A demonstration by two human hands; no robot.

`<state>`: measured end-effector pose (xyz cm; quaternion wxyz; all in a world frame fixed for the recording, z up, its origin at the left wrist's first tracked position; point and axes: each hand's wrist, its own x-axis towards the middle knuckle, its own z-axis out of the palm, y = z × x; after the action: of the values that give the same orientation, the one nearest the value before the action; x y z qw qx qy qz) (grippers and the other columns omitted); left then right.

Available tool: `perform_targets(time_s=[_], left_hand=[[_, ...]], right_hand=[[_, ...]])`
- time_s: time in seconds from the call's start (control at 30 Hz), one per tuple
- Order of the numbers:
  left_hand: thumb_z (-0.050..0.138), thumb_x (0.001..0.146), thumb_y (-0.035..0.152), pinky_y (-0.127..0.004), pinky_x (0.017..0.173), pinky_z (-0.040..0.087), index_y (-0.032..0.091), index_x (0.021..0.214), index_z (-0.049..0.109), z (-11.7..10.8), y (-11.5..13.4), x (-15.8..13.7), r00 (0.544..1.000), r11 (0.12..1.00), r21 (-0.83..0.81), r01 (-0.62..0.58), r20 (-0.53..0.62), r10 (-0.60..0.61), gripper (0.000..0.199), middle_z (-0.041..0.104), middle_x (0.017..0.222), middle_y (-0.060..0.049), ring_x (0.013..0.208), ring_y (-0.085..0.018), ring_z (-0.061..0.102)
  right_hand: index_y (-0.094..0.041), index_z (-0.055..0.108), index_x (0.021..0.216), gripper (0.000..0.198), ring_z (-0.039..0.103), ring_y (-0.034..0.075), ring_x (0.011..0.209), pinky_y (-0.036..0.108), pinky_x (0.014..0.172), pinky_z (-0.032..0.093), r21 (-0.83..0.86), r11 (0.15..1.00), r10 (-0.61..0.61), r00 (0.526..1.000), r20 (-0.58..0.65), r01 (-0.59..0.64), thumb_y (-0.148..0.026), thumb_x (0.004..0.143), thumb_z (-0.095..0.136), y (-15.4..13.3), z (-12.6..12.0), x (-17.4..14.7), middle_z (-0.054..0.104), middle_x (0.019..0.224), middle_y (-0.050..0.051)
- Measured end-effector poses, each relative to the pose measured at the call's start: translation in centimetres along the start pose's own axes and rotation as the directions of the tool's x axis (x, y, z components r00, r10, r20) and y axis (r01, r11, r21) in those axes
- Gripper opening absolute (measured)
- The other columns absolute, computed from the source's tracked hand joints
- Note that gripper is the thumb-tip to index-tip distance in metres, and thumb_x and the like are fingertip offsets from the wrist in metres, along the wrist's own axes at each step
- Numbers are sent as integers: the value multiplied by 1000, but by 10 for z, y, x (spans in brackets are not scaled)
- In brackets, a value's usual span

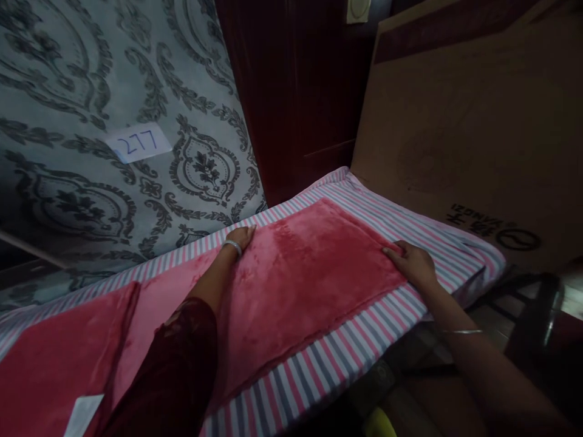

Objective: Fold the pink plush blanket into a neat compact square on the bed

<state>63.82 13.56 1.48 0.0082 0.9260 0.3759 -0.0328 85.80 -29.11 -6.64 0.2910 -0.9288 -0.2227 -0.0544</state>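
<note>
A pink-red plush cloth [300,273] lies spread flat on a surface covered by a pink, white and grey striped sheet [319,370]. My left hand [240,237] rests palm down on the cloth's far edge, fingers together, a bangle on the wrist. My right hand [412,260] presses flat on the cloth's right edge near its corner. Neither hand grips anything that I can see. A second pink-red cloth [54,358] lies at the lower left, partly over the first, with a white tag [84,413] on it.
A patterned grey wall covering [91,91] with a paper label reading 277 [139,142] stands behind the surface. A dark wooden panel [291,91] is at the back. A large cardboard sheet [469,121] leans at the right. Dark furniture [532,321] sits below right.
</note>
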Motion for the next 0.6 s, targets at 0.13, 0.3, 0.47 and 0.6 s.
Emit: perform_targets(time_s=[0.13, 0.3, 0.47, 0.6], left_hand=[[27, 103, 54, -29, 94, 48, 15, 113, 71, 0, 31, 16, 994, 994, -14, -106, -8, 106, 60, 72, 119, -15, 116, -25, 66], [34, 102, 43, -32, 94, 49, 17, 119, 68, 6, 58, 29, 991, 992, -18, -124, -42, 123, 45, 71, 123, -16, 118, -26, 65], [32, 102, 42, -33, 92, 50, 18, 115, 70, -2, 65, 36, 992, 992, -22, -124, -40, 123, 47, 72, 120, -15, 116, -27, 66], [29, 102, 48, -32, 92, 50, 14, 113, 72, -10, 97, 48, 985, 985, -27, -173, -25, 172, 56, 72, 121, -17, 117, -27, 66]], right_hand=[[-20, 72, 93, 47, 62, 25, 68, 31, 61, 38, 26, 1000, 2, 999, -40, -1, -61, 82, 52, 1, 3, 1, 67, 69, 7], [-20, 74, 99, 49, 62, 24, 67, 31, 62, 40, 88, 996, -17, 998, -67, 23, -61, 82, 52, 0, 3, 2, 68, 67, 6], [-20, 74, 101, 52, 63, 25, 67, 32, 63, 41, 122, 993, 8, 999, -38, -3, -62, 80, 52, -1, 2, 2, 68, 67, 6], [-21, 73, 98, 51, 66, 26, 75, 32, 66, 42, 196, 980, -16, 996, -91, 33, -60, 87, 43, -1, 2, 2, 73, 78, 8]])
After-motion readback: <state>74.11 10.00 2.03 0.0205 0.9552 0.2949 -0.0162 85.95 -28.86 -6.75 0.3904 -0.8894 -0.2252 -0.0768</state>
